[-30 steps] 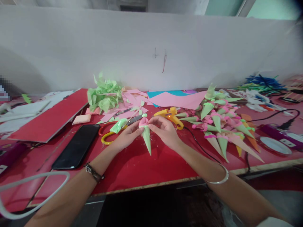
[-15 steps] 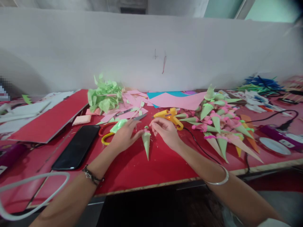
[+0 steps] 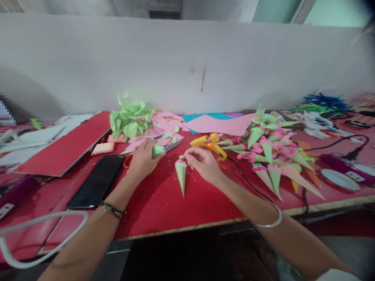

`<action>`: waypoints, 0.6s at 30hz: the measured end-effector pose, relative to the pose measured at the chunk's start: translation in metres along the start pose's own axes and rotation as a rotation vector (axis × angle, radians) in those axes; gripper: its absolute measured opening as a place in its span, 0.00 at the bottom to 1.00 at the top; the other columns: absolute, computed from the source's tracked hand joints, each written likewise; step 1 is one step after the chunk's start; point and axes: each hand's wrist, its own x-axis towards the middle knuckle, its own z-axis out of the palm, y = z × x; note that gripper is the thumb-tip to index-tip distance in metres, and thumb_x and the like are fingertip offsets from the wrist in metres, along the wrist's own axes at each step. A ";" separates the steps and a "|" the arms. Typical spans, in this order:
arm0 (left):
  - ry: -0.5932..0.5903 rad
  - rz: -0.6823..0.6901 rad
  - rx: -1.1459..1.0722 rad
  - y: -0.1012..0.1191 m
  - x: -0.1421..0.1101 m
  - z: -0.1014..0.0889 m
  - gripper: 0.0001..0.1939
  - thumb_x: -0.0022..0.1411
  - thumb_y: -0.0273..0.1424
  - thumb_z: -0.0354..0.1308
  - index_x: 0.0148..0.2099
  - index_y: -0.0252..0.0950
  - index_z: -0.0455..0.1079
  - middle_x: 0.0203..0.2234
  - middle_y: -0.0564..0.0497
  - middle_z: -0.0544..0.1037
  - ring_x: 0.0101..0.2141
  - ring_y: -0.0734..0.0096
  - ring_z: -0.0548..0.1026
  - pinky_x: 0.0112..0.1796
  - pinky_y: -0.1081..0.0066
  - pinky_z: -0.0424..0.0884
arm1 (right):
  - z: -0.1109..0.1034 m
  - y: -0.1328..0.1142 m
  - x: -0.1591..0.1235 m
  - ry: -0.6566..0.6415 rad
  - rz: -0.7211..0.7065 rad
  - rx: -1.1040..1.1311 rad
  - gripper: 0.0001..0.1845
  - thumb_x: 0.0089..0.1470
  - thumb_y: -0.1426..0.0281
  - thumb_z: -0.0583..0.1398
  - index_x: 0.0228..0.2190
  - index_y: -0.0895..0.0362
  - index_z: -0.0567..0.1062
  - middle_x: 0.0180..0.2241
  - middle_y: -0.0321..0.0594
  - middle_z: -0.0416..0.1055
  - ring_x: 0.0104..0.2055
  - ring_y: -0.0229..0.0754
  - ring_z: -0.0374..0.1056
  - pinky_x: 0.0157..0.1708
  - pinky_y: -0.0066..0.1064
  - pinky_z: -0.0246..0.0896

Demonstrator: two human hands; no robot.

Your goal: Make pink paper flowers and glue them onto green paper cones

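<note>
A green paper cone with a pink top lies on the red table, point toward me. My right hand pinches its pink top with closed fingers. My left hand rests farther left over the scissors, fingers closed round a piece of green paper. A yellow glue gun lies just behind my right hand.
A black phone lies left of my hands. Several finished green and pink cones are piled at right. Crumpled green paper, pink scraps and a pink sheet sit behind. A white cable loops at lower left.
My left hand let go of the cone and moved left and back to the green paper by the scissors. The cone sank to the table, held by my right hand alone.
</note>
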 end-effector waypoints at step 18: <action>-0.085 0.224 -0.201 0.032 -0.014 -0.007 0.28 0.51 0.50 0.52 0.48 0.36 0.61 0.40 0.46 0.75 0.38 0.60 0.74 0.36 0.68 0.67 | -0.001 0.001 0.001 -0.108 -0.160 -0.244 0.08 0.46 0.73 0.59 0.32 0.55 0.75 0.31 0.38 0.70 0.36 0.38 0.65 0.36 0.30 0.61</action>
